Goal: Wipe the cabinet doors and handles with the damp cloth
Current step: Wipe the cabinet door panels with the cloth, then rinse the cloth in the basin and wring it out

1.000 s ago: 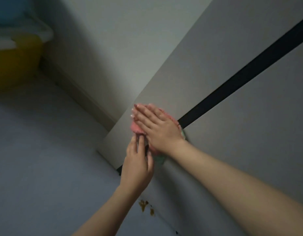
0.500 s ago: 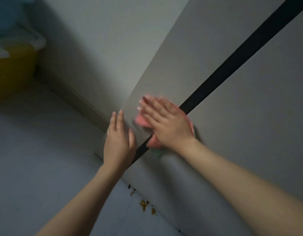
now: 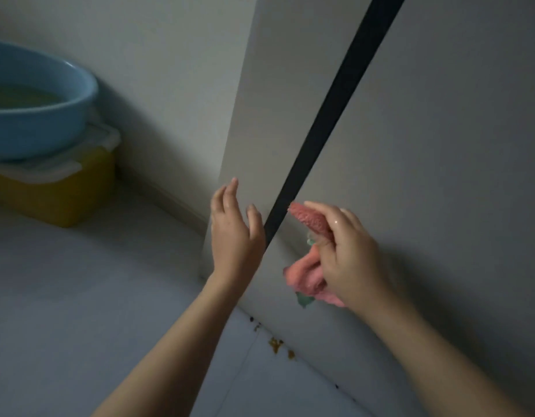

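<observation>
Two pale grey cabinet doors fill the right of the view, the left door [image 3: 278, 94] and the right door [image 3: 446, 139], split by a dark gap [image 3: 335, 103]. My left hand [image 3: 234, 233] lies with straight fingers on the left door's lower part, its thumb at the gap. My right hand [image 3: 347, 254] grips a bunched pink cloth [image 3: 308, 273] with green trim, held just off the right door beside the gap. No separate handle is visible.
A blue basin [image 3: 40, 115] with liquid sits on a lidded yellow box [image 3: 58, 188] at the left by the wall. Grey floor [image 3: 79, 296] spreads below. Small brownish crumbs [image 3: 275, 344] lie on the floor at the cabinet's foot.
My right hand has lifted from pressing the cloth flat and now grips it bunched, lower and to the right of the gap. The view has swung up and left, showing the basin.
</observation>
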A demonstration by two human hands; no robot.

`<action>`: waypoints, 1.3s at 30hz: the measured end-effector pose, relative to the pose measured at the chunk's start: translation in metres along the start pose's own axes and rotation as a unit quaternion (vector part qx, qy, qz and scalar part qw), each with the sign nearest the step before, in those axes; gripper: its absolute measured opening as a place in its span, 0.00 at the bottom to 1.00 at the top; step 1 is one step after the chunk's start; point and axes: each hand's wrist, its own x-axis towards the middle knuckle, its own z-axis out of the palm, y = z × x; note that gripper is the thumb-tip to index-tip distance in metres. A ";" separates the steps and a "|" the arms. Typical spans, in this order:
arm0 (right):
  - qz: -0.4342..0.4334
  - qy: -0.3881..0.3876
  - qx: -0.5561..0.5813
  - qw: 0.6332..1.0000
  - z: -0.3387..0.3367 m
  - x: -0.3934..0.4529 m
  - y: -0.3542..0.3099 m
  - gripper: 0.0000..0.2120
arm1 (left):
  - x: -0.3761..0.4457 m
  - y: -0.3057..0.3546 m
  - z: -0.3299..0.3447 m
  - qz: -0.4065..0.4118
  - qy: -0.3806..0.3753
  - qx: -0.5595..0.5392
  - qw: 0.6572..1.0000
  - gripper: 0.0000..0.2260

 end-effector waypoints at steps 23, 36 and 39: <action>0.316 -0.232 0.455 0.800 -0.089 0.262 -0.433 0.14 | 0.240 0.297 -0.403 -0.403 -0.294 -0.134 0.856 0.11; 0.304 -0.346 0.361 0.811 0.150 0.417 -0.457 0.20 | 0.412 0.114 -0.470 -0.592 -0.064 -0.188 0.781 0.17; 0.280 -0.368 0.317 0.828 0.210 0.440 -0.456 0.20 | 0.445 0.059 -0.475 -0.621 -0.050 -0.181 0.761 0.16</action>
